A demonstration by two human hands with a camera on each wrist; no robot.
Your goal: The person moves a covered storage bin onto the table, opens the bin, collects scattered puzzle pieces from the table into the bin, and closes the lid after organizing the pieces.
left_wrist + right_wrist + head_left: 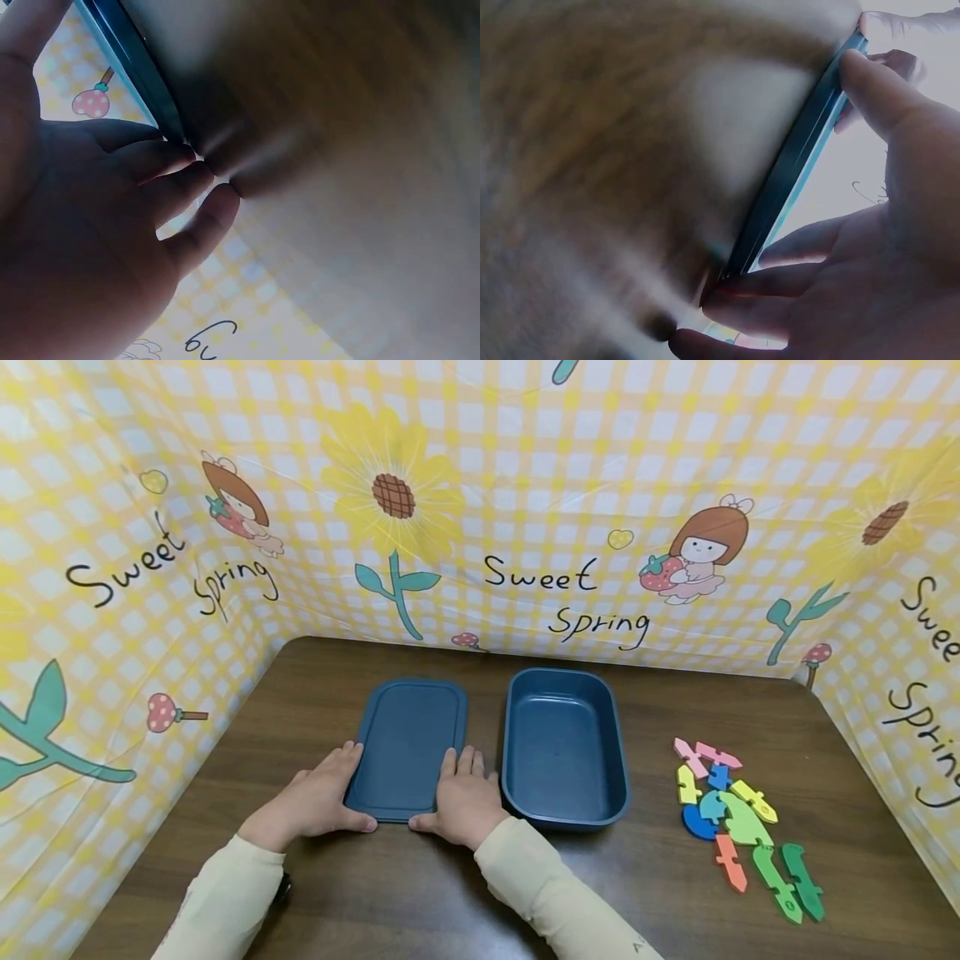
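A dark blue lid [408, 743] lies flat on the brown table [420, 893]. My left hand [330, 789] rests at its near left corner, fingers straight along the left edge and thumb along the near edge. My right hand [452, 795] lies the same way at the near right corner. In the left wrist view the fingertips of the left hand [112, 217] meet the lid's rim [139, 64] at the table. In the right wrist view the right hand [870, 247] touches the lid's rim [795, 172] with thumb and fingers. A matching blue container [564, 674] stands open and empty just right of the lid.
Several coloured foam puzzle pieces [738, 822] lie in a cluster at the right of the table. A yellow checked backdrop [540, 527] printed with flowers and "Sweet Spring" walls the table at the back and both sides.
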